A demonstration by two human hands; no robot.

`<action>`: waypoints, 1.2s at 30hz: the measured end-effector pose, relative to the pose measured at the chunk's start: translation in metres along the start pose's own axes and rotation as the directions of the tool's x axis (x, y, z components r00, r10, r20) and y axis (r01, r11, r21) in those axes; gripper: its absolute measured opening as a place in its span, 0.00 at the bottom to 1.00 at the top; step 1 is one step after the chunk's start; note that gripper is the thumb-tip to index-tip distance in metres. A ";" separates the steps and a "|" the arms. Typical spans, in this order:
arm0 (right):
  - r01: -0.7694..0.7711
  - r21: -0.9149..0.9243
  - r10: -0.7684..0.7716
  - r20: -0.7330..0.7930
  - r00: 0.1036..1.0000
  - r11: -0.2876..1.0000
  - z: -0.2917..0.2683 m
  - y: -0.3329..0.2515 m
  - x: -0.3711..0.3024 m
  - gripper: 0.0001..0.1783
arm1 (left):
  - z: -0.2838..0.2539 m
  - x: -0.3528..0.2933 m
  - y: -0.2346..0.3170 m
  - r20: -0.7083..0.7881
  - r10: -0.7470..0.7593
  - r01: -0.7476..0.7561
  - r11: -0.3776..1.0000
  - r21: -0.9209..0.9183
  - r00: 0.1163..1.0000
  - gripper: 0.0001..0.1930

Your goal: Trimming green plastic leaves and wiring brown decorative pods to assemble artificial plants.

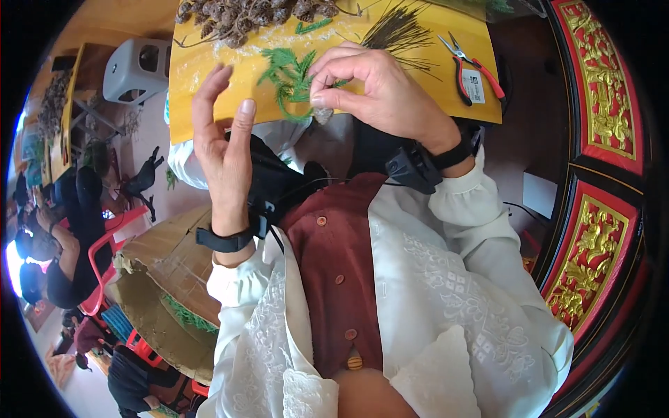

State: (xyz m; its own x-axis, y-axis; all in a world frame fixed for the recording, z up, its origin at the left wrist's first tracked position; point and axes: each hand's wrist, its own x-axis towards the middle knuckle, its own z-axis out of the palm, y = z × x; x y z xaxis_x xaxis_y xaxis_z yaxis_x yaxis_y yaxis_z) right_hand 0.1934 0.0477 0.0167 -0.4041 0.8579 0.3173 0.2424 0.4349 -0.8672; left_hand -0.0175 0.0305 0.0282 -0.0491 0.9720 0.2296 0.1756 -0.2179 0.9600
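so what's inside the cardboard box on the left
Some green, needle-like foliage shows inside the open cardboard box. The upper flap and the person's white left sleeve hide the rest, so I can't tell what else is there.

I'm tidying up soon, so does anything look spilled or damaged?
Yes: whitish bits lie scattered across the yellow tabletop near the brown cones, like spilled debris. The cardboard box at left has a ragged, torn-looking edge.
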 end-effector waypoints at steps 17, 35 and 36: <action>0.138 -0.176 -0.101 0.207 0.973 0.975 -0.026 -0.005 0.001 0.04 | 0.002 -0.003 -0.007 0.276 -0.209 0.216 0.976 0.005 0.938 0.07; -0.259 -0.185 0.195 -0.307 0.932 0.948 0.035 -0.023 -0.018 0.05 | 0.013 -0.019 -0.003 -0.020 -0.221 0.214 0.960 -0.183 0.975 0.08; -0.258 -0.184 0.194 -0.307 0.932 0.948 0.035 -0.024 -0.017 0.05 | 0.013 -0.020 -0.004 -0.021 -0.251 0.240 0.945 -0.223 0.968 0.07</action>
State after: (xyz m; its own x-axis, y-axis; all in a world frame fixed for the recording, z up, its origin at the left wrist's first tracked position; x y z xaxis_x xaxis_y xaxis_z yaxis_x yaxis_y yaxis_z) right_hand 0.1633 0.0129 0.0182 -0.0588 0.9678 0.2448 0.4963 0.2411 -0.8340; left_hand -0.0046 0.0133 0.0180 -0.1119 0.9936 -0.0151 -0.0652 0.0078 0.9978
